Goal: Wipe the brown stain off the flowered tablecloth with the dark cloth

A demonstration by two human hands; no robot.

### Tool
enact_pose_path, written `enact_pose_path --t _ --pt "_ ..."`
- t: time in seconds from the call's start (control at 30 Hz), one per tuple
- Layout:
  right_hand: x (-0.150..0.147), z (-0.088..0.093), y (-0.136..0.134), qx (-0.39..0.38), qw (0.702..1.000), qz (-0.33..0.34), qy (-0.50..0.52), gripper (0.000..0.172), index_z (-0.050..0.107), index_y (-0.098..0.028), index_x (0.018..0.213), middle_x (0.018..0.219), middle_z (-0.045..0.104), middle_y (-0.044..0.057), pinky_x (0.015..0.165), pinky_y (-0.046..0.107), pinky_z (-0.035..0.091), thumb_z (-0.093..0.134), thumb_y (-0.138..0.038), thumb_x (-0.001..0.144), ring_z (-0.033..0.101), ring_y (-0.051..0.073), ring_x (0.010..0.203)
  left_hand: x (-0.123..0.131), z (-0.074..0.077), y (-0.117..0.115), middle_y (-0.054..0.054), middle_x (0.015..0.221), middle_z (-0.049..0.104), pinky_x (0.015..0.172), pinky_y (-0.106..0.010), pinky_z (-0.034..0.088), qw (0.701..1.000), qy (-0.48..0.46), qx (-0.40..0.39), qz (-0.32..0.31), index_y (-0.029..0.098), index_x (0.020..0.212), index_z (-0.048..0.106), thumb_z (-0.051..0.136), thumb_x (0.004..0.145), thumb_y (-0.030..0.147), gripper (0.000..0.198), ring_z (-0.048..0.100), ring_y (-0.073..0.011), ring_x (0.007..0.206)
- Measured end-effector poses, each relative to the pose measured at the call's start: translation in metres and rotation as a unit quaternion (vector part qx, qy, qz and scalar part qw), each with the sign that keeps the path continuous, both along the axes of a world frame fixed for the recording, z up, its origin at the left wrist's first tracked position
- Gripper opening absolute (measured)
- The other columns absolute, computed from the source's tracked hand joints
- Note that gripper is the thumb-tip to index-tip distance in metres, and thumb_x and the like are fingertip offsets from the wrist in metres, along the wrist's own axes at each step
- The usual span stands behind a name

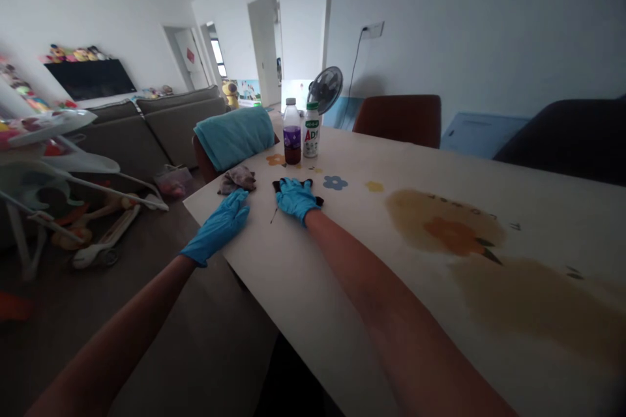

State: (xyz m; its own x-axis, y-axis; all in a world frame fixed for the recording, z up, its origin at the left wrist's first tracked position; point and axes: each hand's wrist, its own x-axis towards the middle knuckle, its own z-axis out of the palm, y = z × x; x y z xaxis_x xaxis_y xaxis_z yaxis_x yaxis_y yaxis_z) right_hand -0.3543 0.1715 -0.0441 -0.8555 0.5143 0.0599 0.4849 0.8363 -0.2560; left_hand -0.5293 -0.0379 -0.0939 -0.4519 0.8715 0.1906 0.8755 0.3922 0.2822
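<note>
My right hand [295,199], in a blue glove, presses down on a black cloth [319,201] on the table [313,287], its fingers bent over the cloth. Dark edges of the cloth stick out around the fingers; the rest is hidden beneath the palm. My left hand [218,227], gloved in blue too, rests at the table's left edge with its fingers stretched out, holding nothing. Just beyond its fingertips lies a crumpled greyish-pink rag [237,179]. A thin dark strand or mark [274,215] shows on the tabletop between the hands.
Past the right hand stand a purple-labelled bottle [292,137] with dark liquid and a white green-capped bottle [311,133]. A turquoise towel [237,137] hangs over a chair. Behind are a brown chair [398,118] and a fan [327,88]. A high chair [63,163] is left.
</note>
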Motion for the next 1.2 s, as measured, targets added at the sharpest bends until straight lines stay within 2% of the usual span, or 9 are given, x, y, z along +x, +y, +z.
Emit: enact_pose_path --t 0.3,0.37,0.43,0.57,0.7,0.8,0.93,1.03,1.2 --pt "0.052 0.011 0.109 0.002 0.968 -0.248 -0.044 0.065 0.05 0.0 0.178 0.184 0.041 0.034 0.139 0.081 0.019 0.039 -0.029 0.121 0.038 0.051 0.169 0.001 -0.001 -0.004 -0.003 0.195 0.034 0.151 -0.045 0.021 1.0 -0.018 -0.008 0.011 0.029 0.19 0.038 0.03 0.113 0.064 0.086 0.033 -0.0298 0.182" --pt "0.06 0.011 0.115 0.004 0.967 -0.247 -0.064 0.068 0.045 -0.002 0.181 0.184 0.041 0.033 0.138 0.084 0.017 0.041 -0.031 0.12 0.04 0.052 0.169 0.001 0.0 -0.004 -0.003 0.195 0.033 0.151 -0.044 0.02 1.0 -0.027 -0.013 0.009 0.028 0.19 0.038 0.03 0.113 0.064 0.086 0.032 -0.0295 0.182" --pt "0.063 0.011 0.111 0.006 0.979 -0.188 -0.079 0.069 0.04 -0.008 0.186 0.188 0.039 0.03 0.138 0.086 0.014 0.033 -0.03 0.121 0.038 0.049 0.171 0.001 0.001 -0.004 -0.004 0.195 0.032 0.151 -0.044 0.02 0.999 -0.034 -0.014 0.007 0.026 0.19 0.038 0.03 0.114 0.062 0.084 0.032 -0.029 0.182" --pt "0.07 0.008 0.078 -0.001 0.995 -0.044 -0.09 0.067 0.038 -0.023 0.19 0.195 0.031 0.014 0.144 0.076 0.012 0.034 -0.031 0.123 0.028 0.038 0.18 0.0 0.002 -0.003 -0.007 0.194 0.035 0.151 -0.043 0.019 1.0 -0.024 -0.015 0.002 0.022 0.188 0.04 0.031 0.115 0.06 0.082 0.033 -0.0268 0.182" --pt "0.099 0.001 0.026 0.027 0.991 0.102 -0.077 0.069 0.039 -0.015 0.189 0.193 0.033 0.019 0.146 0.072 0.013 0.04 -0.024 0.12 0.029 0.041 0.179 0.0 0.006 -0.001 -0.009 0.193 0.039 0.151 -0.045 0.019 1.0 -0.008 -0.008 -0.007 0.019 0.185 0.043 0.035 0.116 0.052 0.077 0.037 -0.0272 0.18" --pt "0.14 -0.009 -0.016 0.032 0.985 0.164 -0.044 0.07 0.044 -0.014 0.186 0.189 0.041 0.021 0.145 0.075 0.021 0.045 -0.024 0.117 0.038 0.043 0.176 0.003 0.011 -0.001 -0.014 0.191 0.04 0.15 -0.044 0.021 1.0 -0.005 -0.012 -0.012 0.013 0.183 0.044 0.036 0.116 0.048 0.076 0.039 -0.028 0.179" --pt "0.213 -0.024 -0.071 0.018 0.979 0.204 0.004 0.07 0.043 -0.019 0.188 0.19 0.04 0.015 0.146 0.074 0.026 0.043 -0.032 0.119 0.036 0.04 0.177 0.007 0.016 -0.001 -0.02 0.19 0.042 0.149 -0.043 0.021 0.999 -0.006 -0.023 -0.023 0.006 0.181 0.045 0.034 0.117 0.048 0.077 0.04 -0.0293 0.178" --pt "0.273 -0.03 -0.104 -0.001 0.981 0.192 0.016 0.071 0.034 -0.036 0.19 0.193 0.033 0.004 0.147 0.069 0.028 0.042 -0.039 0.12 0.031 0.036 0.18 0.007 0.018 0.0 -0.019 0.19 0.042 0.149 -0.043 0.021 0.999 -0.005 -0.029 -0.025 0.005 0.18 0.046 0.034 0.117 0.047 0.077 0.041 -0.0303 0.178" --pt "0.333 -0.032 -0.126 0.015 0.988 0.151 0.019 0.074 0.03 -0.06 0.186 0.192 0.031 -0.006 0.147 0.07 0.03 0.055 -0.05 0.118 0.03 0.035 0.179 0.007 0.017 0.002 -0.018 0.19 0.042 0.149 -0.042 0.021 0.999 -0.007 -0.041 -0.028 0.003 0.179 0.048 0.035 0.117 0.047 0.077 0.04 -0.0312 0.178"
